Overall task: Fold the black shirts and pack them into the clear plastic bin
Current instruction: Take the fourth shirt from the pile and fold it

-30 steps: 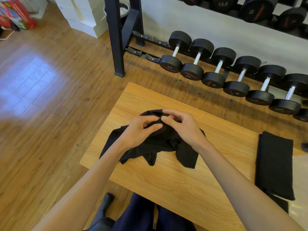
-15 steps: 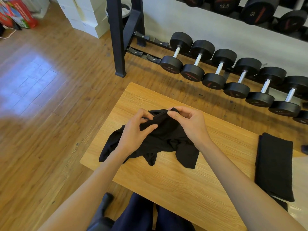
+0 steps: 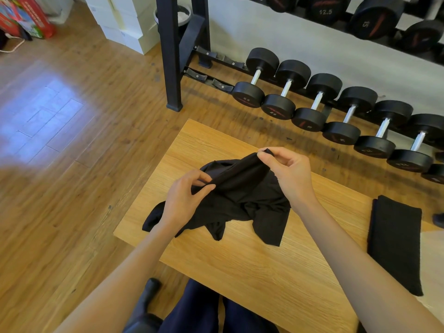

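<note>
Loosely bunched black shirt (image 3: pixel 242 200), hem toward viewer, both hands pinching

Bare forearms (image 3: pixel 360 260), navy trousers (image 3: pixel 199 308), black shoe (image 3: pixel 146 299)

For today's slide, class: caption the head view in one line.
Both hands, left and right, pinch a crumpled black shirt above a wooden table.

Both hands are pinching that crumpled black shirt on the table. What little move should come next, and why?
Probably draw the hands apart and lift to shake the shirt open. The left hand and right hand each pinch an edge close together, while the rest lies bunched on the wooden table. It likely needs spreading flat before folding like the folded black shirt at the right.
</note>
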Available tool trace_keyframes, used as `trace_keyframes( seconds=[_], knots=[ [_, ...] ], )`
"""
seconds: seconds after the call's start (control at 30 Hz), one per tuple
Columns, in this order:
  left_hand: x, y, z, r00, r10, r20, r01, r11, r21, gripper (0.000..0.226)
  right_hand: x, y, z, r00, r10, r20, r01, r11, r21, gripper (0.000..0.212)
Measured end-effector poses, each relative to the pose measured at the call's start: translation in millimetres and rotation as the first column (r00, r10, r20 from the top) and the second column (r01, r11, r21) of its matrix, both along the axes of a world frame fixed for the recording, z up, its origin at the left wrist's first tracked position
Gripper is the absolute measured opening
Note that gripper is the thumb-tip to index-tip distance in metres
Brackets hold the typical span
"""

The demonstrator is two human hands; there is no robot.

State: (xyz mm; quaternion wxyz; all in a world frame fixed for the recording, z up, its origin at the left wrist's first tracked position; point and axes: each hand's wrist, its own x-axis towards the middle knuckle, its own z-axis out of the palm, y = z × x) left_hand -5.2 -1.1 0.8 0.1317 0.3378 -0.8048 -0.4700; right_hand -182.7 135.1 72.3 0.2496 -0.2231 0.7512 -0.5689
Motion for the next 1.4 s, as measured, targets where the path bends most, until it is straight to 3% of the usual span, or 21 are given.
trace_keyframes(
  seconds=[0.2, 0.4, 0.6, 0.77, 0.87, 1.07, 1.23, 1.4],
  knots=[
    [-2.4, -1.2, 0.5, 0.999, 0.035, -0.026, -0.032, 0.995, 0.091, 0.010, -3.6, -2.5, -6.1, 0.999, -0.047, 0.008, 0.047, 0.999, 0.020, 0.009],
    [-7.3, -5.7, 10.2, 1.000, -0.029, 0.008, 0.027, 0.989, 0.146, 0.013, -8.8, 2.8, -14.3, 0.985, -0.163, -0.060, 0.166, 0.985, 0.054, 0.015],
    [-30.3, 3.9, 30.2, 0.991, -0.106, -0.080, 0.116, 0.985, 0.131, 0.010, -4.9, 6.7, -11.5, 0.992, -0.036, -0.122, 0.048, 0.994, 0.098, 0.011],
    [-49.6, 12.8, 34.6, 0.980, -0.151, -0.133, 0.167, 0.979, 0.117, 0.014, 7.2, 10.4, -9.9, 0.996, 0.086, 0.012, -0.086, 0.994, 0.060, 0.018],
    [-55.5, 17.0, 36.5, 0.975, -0.154, -0.161, 0.177, 0.974, 0.139, 0.013, 9.2, 16.5, -10.2, 0.990, 0.138, 0.005, -0.138, 0.988, 0.066, 0.023],
    [-58.3, 22.3, 38.9, 0.964, -0.230, -0.137, 0.254, 0.946, 0.202, 0.023, 10.8, 22.3, -11.0, 0.995, 0.100, 0.003, -0.100, 0.992, 0.072, 0.032],
    [-56.4, 26.4, 37.6, 0.972, -0.163, -0.170, 0.205, 0.941, 0.269, 0.017, 10.7, 22.4, -14.8, 0.999, 0.029, -0.043, -0.024, 0.993, 0.116, 0.026],
    [-41.7, 18.7, 25.0, 0.963, -0.268, -0.039, 0.271, 0.950, 0.157, 0.027, 5.7, 28.7, -16.0, 1.000, 0.004, -0.031, -0.001, 0.995, 0.102, 0.023]
  ],
)
